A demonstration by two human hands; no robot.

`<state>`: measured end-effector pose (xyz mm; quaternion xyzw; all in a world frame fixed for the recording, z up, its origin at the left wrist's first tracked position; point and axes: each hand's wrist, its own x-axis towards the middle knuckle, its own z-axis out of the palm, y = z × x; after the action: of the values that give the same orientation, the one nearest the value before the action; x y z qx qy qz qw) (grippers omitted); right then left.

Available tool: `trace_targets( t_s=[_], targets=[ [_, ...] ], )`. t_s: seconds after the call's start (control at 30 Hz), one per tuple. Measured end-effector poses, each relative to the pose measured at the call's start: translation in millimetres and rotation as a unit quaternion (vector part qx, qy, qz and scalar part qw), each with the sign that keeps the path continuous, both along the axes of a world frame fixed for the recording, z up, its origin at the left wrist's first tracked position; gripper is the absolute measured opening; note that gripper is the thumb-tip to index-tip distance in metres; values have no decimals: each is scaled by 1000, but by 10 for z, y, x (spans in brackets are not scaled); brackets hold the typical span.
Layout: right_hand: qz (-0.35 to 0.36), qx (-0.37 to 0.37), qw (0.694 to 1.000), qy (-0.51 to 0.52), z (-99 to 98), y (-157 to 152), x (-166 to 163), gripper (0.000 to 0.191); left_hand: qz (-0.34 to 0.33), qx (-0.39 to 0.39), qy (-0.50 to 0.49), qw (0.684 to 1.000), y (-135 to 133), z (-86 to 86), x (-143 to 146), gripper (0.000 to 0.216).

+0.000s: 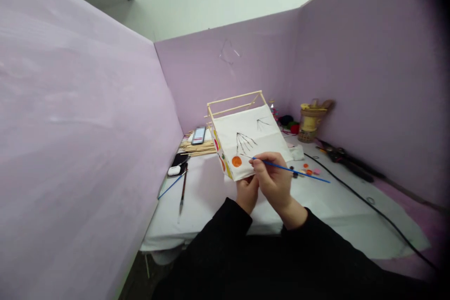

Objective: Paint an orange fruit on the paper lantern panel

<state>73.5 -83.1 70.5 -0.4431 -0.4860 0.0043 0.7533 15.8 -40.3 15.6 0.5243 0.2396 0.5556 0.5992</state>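
Observation:
A box-shaped paper lantern [248,143] on a frame of thin wooden sticks is tilted toward me above the white table cover [326,206]. Its white face bears black branch strokes and an orange dot. My left hand [247,192] grips the lantern's near bottom edge from below. My right hand [273,179] holds a thin blue paintbrush [298,171], its tip touching the paper just right of the orange dot.
Purple partition walls close in on the left, back and right. A bundle of wooden sticks [198,148] and a phone [198,135] lie at the back left, two brushes [183,192] at the left. Paint blobs [309,171], a woven basket [309,124] and a black cable [369,208] are on the right.

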Motion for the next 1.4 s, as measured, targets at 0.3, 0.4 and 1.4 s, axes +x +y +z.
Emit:
trace_targets(
  t_s=[0.3, 0.4, 1.4],
  targets=[
    [-21, -4, 998, -66, -21, 24, -17, 14, -17, -8, -39, 999, 14, -39, 31, 42],
    [-60, 8, 992, -108, -13, 42, -35, 11, -7, -4, -16, 1000, 4, -10, 11, 37],
    [-87, 13, 976, -200, -67, 96, -23, 11, 15, 29, -6, 999, 6, 6, -12, 35]
  ],
)
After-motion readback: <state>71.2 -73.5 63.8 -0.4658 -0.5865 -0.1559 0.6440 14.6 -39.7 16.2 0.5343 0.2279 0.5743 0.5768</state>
